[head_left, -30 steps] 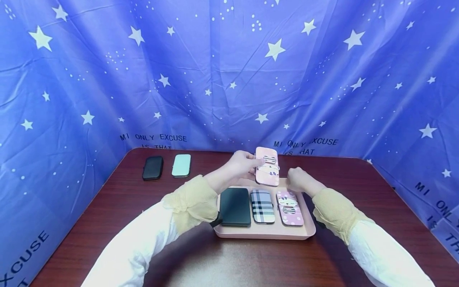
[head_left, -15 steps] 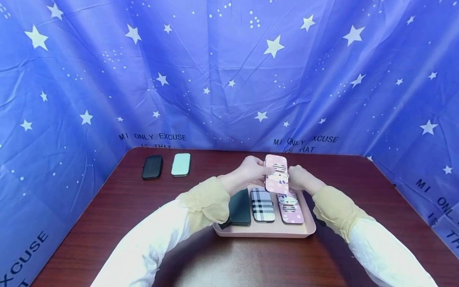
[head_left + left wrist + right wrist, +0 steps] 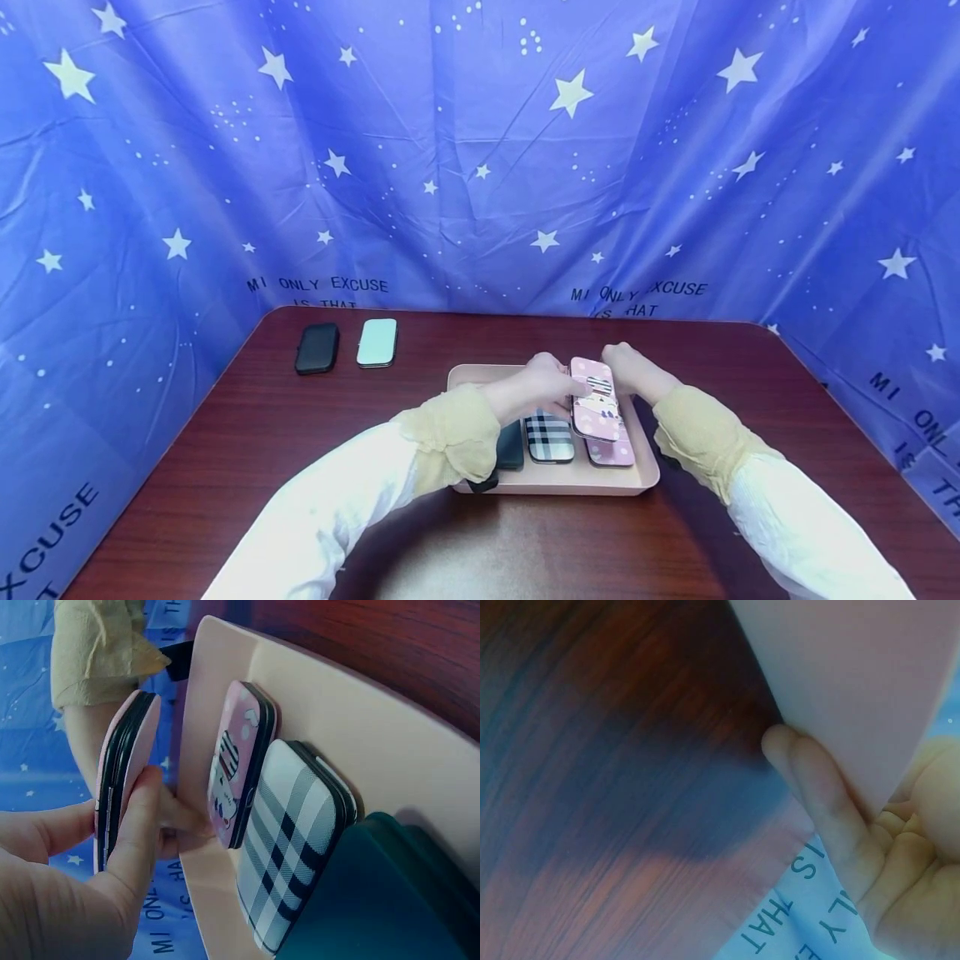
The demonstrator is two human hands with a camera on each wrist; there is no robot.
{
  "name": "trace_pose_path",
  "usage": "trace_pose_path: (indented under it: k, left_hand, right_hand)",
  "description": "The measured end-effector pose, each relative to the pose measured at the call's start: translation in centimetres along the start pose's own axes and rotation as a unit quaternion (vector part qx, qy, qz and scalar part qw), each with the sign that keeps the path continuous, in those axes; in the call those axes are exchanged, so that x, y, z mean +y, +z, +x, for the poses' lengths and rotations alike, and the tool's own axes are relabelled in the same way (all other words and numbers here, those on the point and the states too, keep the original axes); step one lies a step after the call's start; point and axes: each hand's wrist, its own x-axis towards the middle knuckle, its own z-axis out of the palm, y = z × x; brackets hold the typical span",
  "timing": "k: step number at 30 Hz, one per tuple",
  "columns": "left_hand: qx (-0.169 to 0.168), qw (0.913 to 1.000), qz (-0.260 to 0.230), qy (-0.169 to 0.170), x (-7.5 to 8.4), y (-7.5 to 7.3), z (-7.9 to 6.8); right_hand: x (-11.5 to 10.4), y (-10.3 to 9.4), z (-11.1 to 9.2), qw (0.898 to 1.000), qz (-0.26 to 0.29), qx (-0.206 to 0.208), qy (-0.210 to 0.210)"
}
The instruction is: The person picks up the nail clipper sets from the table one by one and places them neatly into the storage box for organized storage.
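Note:
My left hand (image 3: 551, 387) pinches a slim pink case (image 3: 595, 417) with a cartoon cat and striped bow, thumb on one face and fingers on the other. In the left wrist view its dark hinged edge shows, and the case (image 3: 124, 772) is held above the tray. Below lies a second pink-purple case (image 3: 617, 454), partly covered by the held one in the head view. Beside it are a plaid case (image 3: 296, 832) and a dark green case (image 3: 397, 892). My right hand (image 3: 900, 870) grips the far right corner of the pale pink tray (image 3: 855, 690).
A black case (image 3: 317, 348) and a mint green case (image 3: 377, 342) lie at the back left of the dark red wooden table (image 3: 262, 433). A blue star-printed curtain (image 3: 480, 167) hangs behind the table.
My left hand has moved right and down with the pink case, from above the tray's far side to over the pink-purple case. My right hand has stayed at the tray's corner.

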Motion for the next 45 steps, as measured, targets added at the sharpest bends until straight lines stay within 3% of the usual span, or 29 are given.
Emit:
trace_pose_path:
  k: [3,7,13,28,36,45]
  left_hand:
    - [-0.011,0.9998,0.009,-0.015,-0.2,0.3,0.1]
    - [-0.016,0.9986,0.022,-0.046,-0.3,0.7,0.4]
    - [-0.046,0.9961,0.014,-0.073,-0.9,1.2,1.0]
    - [-0.051,0.9947,-0.034,-0.084,-1.1,3.1,1.9]
    - [-0.053,0.9964,-0.01,-0.066,-1.7,3.6,2.3]
    - [-0.051,0.9972,-0.016,-0.052,-2.1,4.1,2.6]
  right_hand:
    - [0.1,0.0,0.1,1.0,0.011,-0.01,-0.001]
    - [0.1,0.1,0.3,0.999,0.019,-0.029,0.03]
    - [0.2,0.3,0.4,0.999,0.022,-0.014,0.037]
    - [0.2,0.3,0.7,0.996,0.017,-0.047,0.067]
    - [0.0,0.3,0.7,0.997,0.019,-0.041,0.067]
    - [0.0,0.1,0.6,0.996,0.018,-0.044,0.072]
